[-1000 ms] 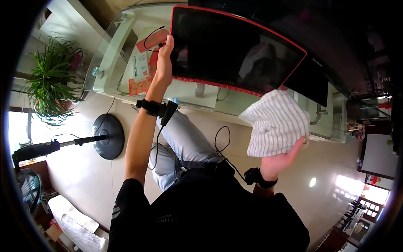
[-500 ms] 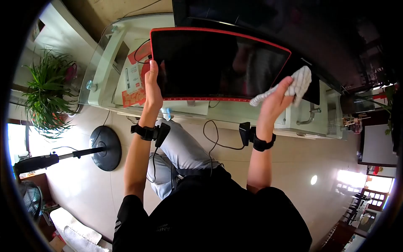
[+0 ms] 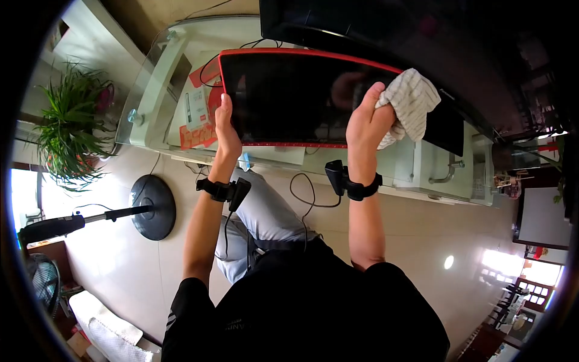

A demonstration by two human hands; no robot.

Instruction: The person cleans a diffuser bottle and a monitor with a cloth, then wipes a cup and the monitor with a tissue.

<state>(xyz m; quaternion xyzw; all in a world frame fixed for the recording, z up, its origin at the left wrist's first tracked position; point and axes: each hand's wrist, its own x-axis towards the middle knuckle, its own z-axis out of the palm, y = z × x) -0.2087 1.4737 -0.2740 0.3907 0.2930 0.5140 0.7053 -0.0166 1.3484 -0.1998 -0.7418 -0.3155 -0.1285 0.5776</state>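
Observation:
A wide black screen with a red frame (image 3: 289, 99) is held tilted above the glass-topped stand. My left hand (image 3: 227, 134) grips its left edge, thumb up along the front corner and the other fingers hidden behind. At the right end, my right hand (image 3: 365, 131) is closed on a pale striped cloth (image 3: 413, 99), which covers the screen's right corner and hangs past it. The thumb of that hand lies over the screen face; I cannot tell whether the other fingers also hold the frame. Black straps with small boxes sit on both wrists.
Behind the screen stands a large dark television (image 3: 338, 30) on the glass stand (image 3: 404, 160). Red and white printed packaging (image 3: 196, 111) lies at left, with thin cables near it. On the floor are a fan base (image 3: 154, 208) and a leafy plant (image 3: 69, 120).
My right hand and the cloth have moved left, over the screen's right end. The cloth is now bunched higher. The screen sits slightly lower, and my left hand still holds its left edge.

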